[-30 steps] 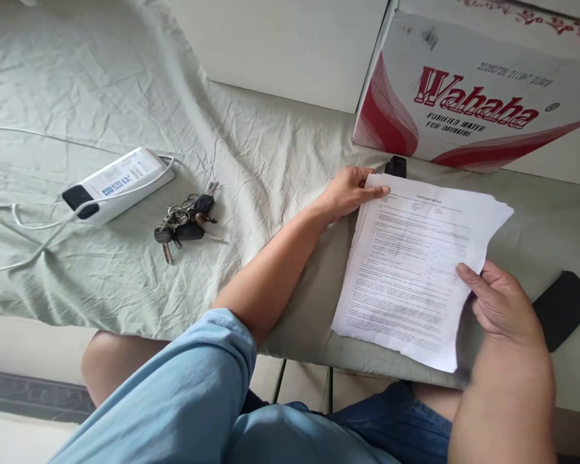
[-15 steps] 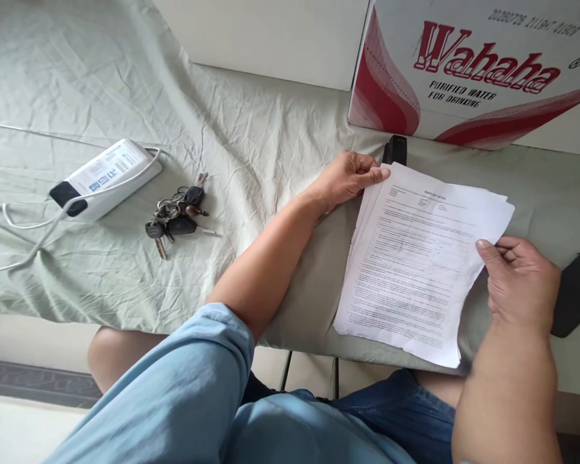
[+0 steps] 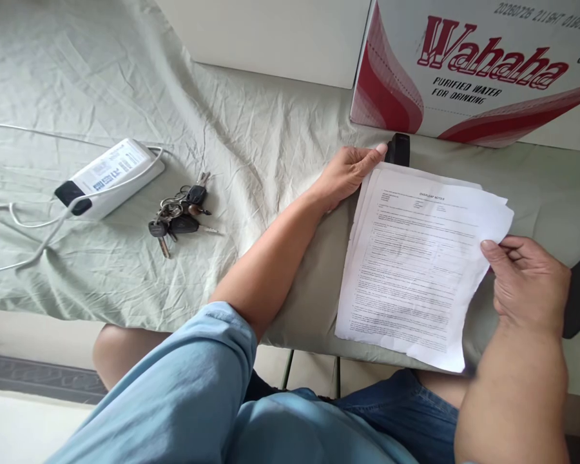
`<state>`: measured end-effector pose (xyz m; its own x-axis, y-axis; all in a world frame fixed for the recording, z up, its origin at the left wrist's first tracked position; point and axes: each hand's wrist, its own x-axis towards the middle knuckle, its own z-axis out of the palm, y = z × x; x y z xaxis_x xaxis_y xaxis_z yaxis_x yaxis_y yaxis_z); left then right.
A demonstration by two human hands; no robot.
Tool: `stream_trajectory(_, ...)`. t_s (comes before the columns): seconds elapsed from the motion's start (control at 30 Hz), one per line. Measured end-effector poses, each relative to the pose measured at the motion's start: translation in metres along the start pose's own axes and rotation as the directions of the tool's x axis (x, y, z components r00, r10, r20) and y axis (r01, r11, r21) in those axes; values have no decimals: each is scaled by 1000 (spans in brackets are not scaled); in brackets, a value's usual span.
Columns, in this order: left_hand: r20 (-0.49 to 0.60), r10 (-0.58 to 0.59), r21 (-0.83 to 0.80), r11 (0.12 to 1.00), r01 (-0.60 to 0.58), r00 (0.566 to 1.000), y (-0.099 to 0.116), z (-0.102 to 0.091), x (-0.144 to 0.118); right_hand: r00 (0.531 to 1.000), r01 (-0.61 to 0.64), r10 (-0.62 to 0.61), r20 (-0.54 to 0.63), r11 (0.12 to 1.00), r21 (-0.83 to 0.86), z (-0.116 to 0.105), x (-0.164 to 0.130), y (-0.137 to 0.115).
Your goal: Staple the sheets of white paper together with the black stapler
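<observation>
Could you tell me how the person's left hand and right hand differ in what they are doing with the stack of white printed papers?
The left hand lies at the top left corner of the stack of white printed papers, fingertips by a small black object. The right hand pinches the stack's right edge, thumb on top. The left arm reaches across; the right comes from below. Both touch the stack.

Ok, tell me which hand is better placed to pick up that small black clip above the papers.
Left, probably. The left hand has its fingertips right beside the black clip at the stack's top corner. The right hand is pinching the papers at their right edge, farther away.
</observation>
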<state>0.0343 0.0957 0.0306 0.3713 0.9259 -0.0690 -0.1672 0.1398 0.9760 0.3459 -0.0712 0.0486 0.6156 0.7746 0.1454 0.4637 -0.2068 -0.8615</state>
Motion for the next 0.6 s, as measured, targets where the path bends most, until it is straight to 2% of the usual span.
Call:
stream_trajectory(0.33, 38, 53, 44, 998, -55, 998, 14, 1, -6, 998, 61, -61, -20, 998, 2, 3, 0, -1)
stream_trajectory(0.5, -1, 23, 62, 998, -23, 1000, 18, 3, -8, 997, 61, -62, -49, 998, -22, 7, 3, -7)
stream_trajectory(0.6, -5, 48, 98, 994, -48, 999, 18, 4, -6, 994, 88, -90, -57, 996, -27, 5, 7, -1)
